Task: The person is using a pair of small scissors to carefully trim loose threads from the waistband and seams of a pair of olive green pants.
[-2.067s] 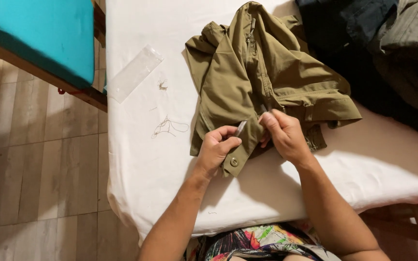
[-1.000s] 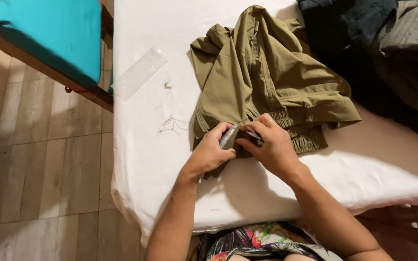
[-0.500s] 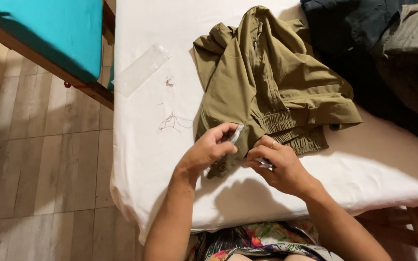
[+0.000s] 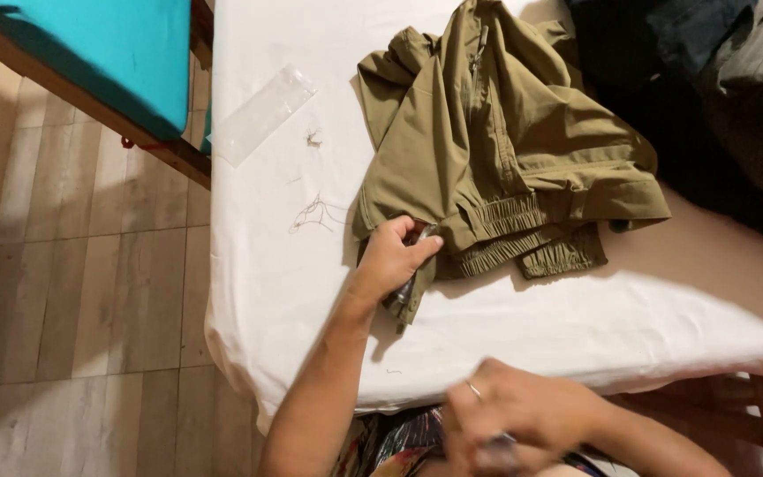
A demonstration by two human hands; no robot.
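Observation:
An olive green jacket [image 4: 496, 150] lies crumpled on a white-covered table [image 4: 293, 300]. My left hand [image 4: 395, 256] pinches the jacket's lower left corner, fingers closed on the fabric by the elastic hem. My right hand [image 4: 523, 424] is off the table, low near my lap, and blurred. It wears a ring, and its fingers curl around a small grey object [image 4: 496, 455] whose kind I cannot make out.
A clear plastic sleeve [image 4: 262, 115] and loose thread scraps [image 4: 315, 212] lie on the cloth left of the jacket. Dark garments [image 4: 708, 88] are piled at the top right. A teal-topped wooden bench [image 4: 81, 53] stands over the wooden floor [image 4: 72, 265] on the left.
My right hand left the jacket's hem and dropped back toward my lap. My left hand stayed gripping the jacket's corner.

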